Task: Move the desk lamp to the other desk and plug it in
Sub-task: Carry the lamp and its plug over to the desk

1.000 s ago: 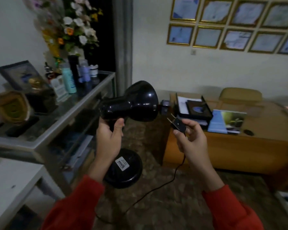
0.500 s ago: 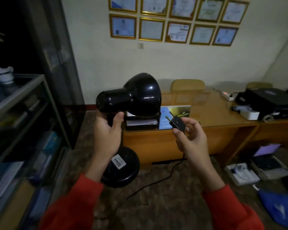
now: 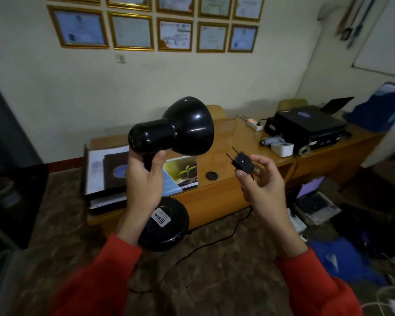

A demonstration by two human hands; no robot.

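Note:
A black desk lamp [image 3: 180, 128] hangs in the air in front of me, its shade pointing right and its round base [image 3: 167, 226] tilted toward me. My left hand [image 3: 144, 181] grips the lamp's neck below the shade. My right hand [image 3: 262, 181] pinches the lamp's black two-pin plug [image 3: 242, 164], pins pointing up and left. The black cord [image 3: 217, 242] droops from the plug down to the floor. Beyond my hands stands a wooden desk [image 3: 226, 190] with a white power strip [image 3: 252, 123] at its back edge, its switch lit orange.
The desk carries a document tray [image 3: 96, 169], a plant-cover booklet [image 3: 183, 172], a black printer [image 3: 306, 128] and a white adapter [image 3: 282, 148]. Boxes, a blue bag [image 3: 342, 261] and cables crowd the floor at right. A dark cabinet [image 3: 12, 197] stands at left. Framed certificates hang on the wall.
My view has swung right, away from the glass shelf, and closer to the wooden desk. Both hands keep the same hold on the lamp and the plug.

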